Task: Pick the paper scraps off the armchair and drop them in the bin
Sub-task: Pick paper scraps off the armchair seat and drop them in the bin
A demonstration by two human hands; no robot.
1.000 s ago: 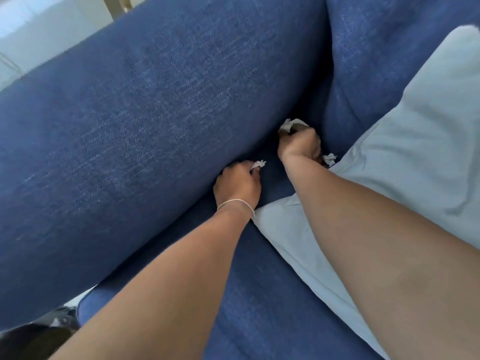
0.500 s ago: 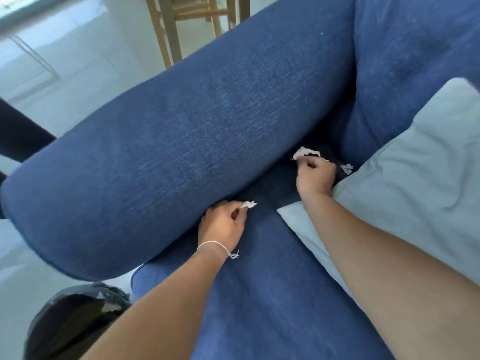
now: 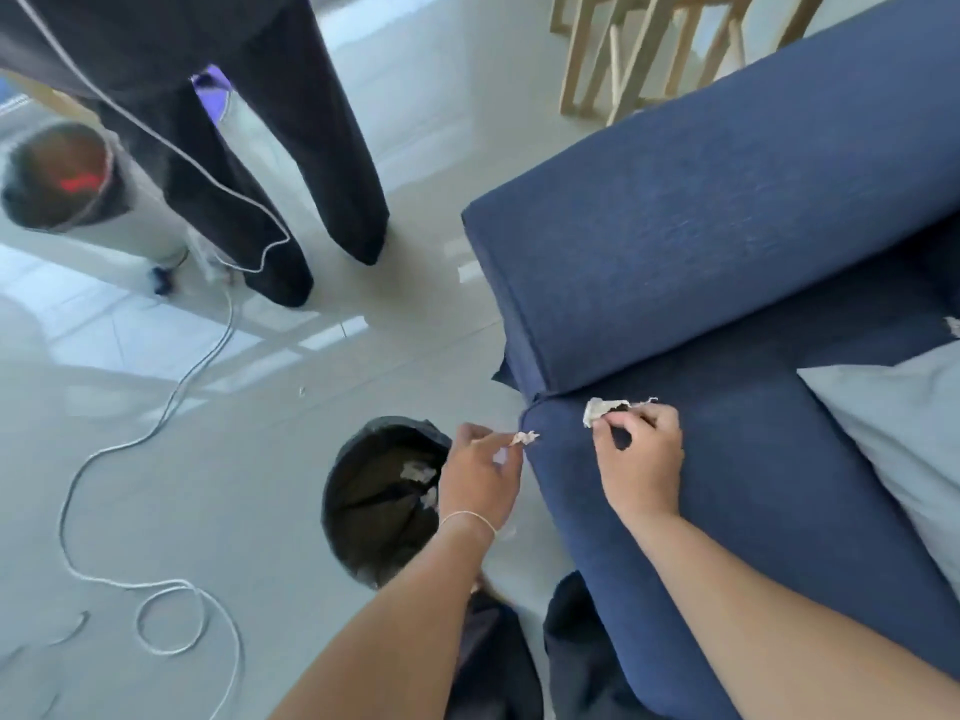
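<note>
**Two hands hold paper scraps beside the bin**

Two bare arms reach out from the bottom of the view. The left hand (image 3: 480,472) has a thin band (image 3: 467,518) on its wrist. Its fingers are pinched shut on a small paper scrap (image 3: 523,438). This hand is over the edge of the bin (image 3: 343,504), just beside the front corner of the armchair (image 3: 727,241).

The bin stands on the floor (image 3: 260,511) right next to the armchair. It has a black bag inside. A few white bits of paper (image 3: 418,472) lie in it already.

The right hand (image 3: 641,459) is over the blue seat, near its front corner. Its fingers are closed on a bigger paper scrap (image 3: 602,409) that is crumpled and torn. A thin bit of it sticks out to the right.

A pale cushion (image 3: 898,449) lies on the seat, off to the right. Past it, at the far right edge, one more white scrap (image 3: 953,325) sits in the gap by the fat blue arm of the chair.

A white cord (image 3: 171,407) curls across the shiny floor on the left. Farther away, another person's legs (image 3: 291,148) in dark trousers stand on the floor. A second bin (image 3: 57,176) stands to the left of them, with something red inside. At the top right are the wooden legs of a chair (image 3: 639,49).
</note>
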